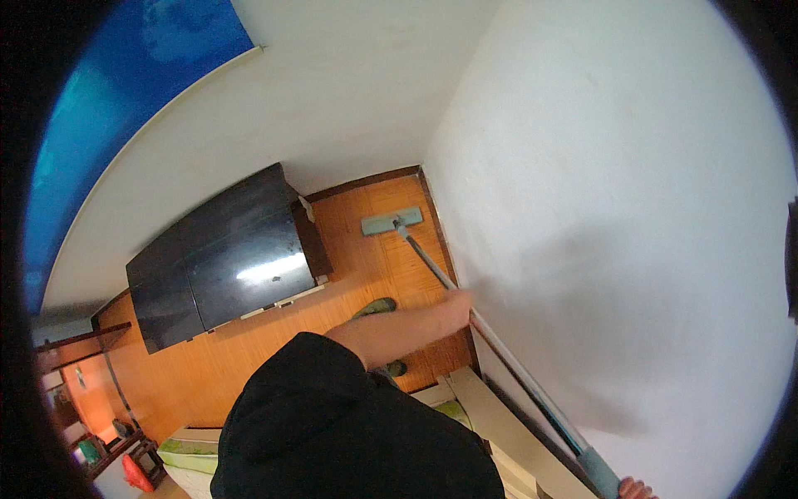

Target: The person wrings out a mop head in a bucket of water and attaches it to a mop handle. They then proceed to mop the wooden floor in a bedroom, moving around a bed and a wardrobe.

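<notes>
A flat mop's grey-green head (391,221) lies on the wooden floor near the room's corner. Its metal pole (514,366) slants down to the lower right, close along the white wall. My left hand (460,304) grips the pole partway up, with the bare forearm stretched across in front of my black top. My right hand (636,488) is at the grey-green handle grip (598,471), cut off by the bottom edge so that only some fingers show. One shoe (377,307) shows above my forearm and part of another (396,368) below it.
A low cabinet with a glossy black top (243,268) stands left of the mop head. White walls (598,156) meet at the corner above dark skirting. Behind me are a pale bed frame (492,418) and a green-edged mattress (187,460). A red bag (136,474) and a doorway (90,393) are lower left.
</notes>
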